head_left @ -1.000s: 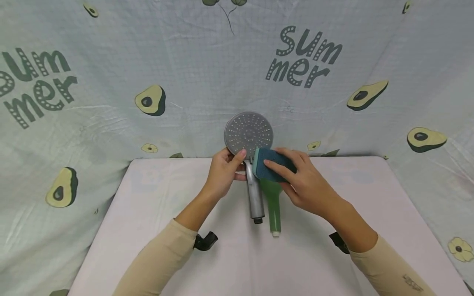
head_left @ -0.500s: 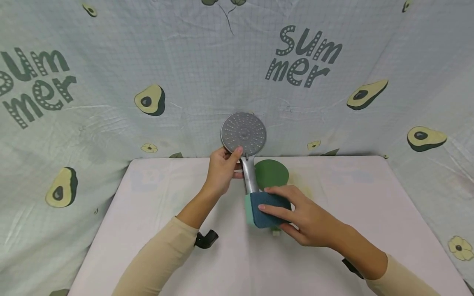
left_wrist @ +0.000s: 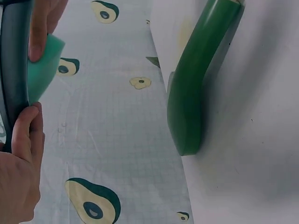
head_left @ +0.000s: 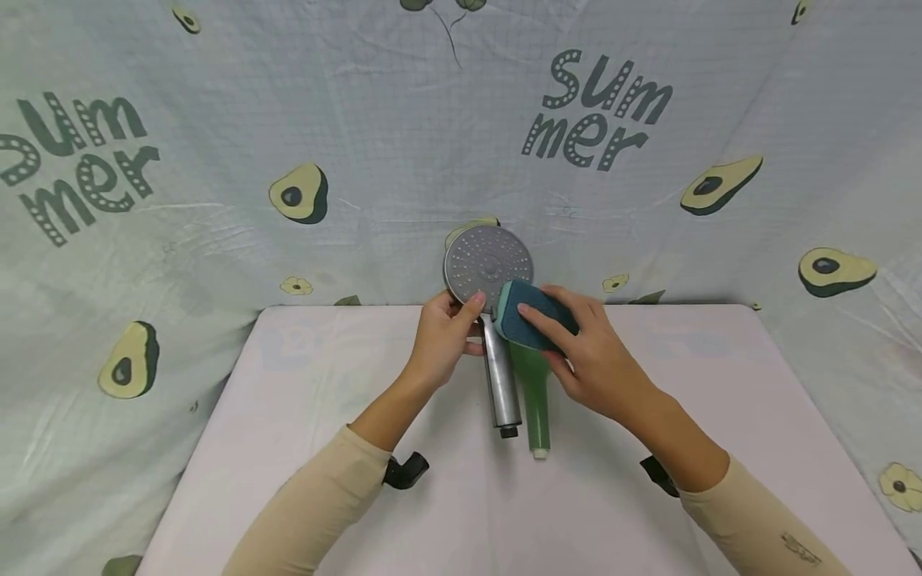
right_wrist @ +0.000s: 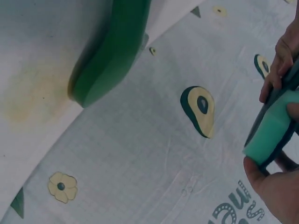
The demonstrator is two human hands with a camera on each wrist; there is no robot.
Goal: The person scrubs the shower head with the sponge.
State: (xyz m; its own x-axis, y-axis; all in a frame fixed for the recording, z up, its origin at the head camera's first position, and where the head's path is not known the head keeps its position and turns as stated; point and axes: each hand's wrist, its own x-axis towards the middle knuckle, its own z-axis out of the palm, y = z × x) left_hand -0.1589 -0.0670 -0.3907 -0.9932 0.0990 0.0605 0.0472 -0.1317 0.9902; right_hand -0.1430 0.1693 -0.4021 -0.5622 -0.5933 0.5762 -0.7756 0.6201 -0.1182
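Observation:
My left hand [head_left: 442, 340] grips a grey, silver-handled shower head [head_left: 481, 260] by its neck, thumb in front, its nozzle face turned toward the head camera. My right hand [head_left: 594, 356] holds a sponge [head_left: 533, 316], dark blue on one side and light teal on the other. The teal layer [right_wrist: 271, 128] lies against the shower head where the face meets the handle. Below them, a green shower head [left_wrist: 196, 93] rests on the table; in the head view the sponge and right hand hide its upper part.
The white table [head_left: 302, 384] ends at a patterned cloth backdrop [head_left: 403, 128] hanging upright behind it. A yellowish stain [right_wrist: 42, 88] marks the table near the green shower head. Black devices [head_left: 406, 470] sit at both wrists.
The sponge went down along the silver handle, then came back up to the base of the face. My left hand keeps its hold; the shower head has shifted slightly.

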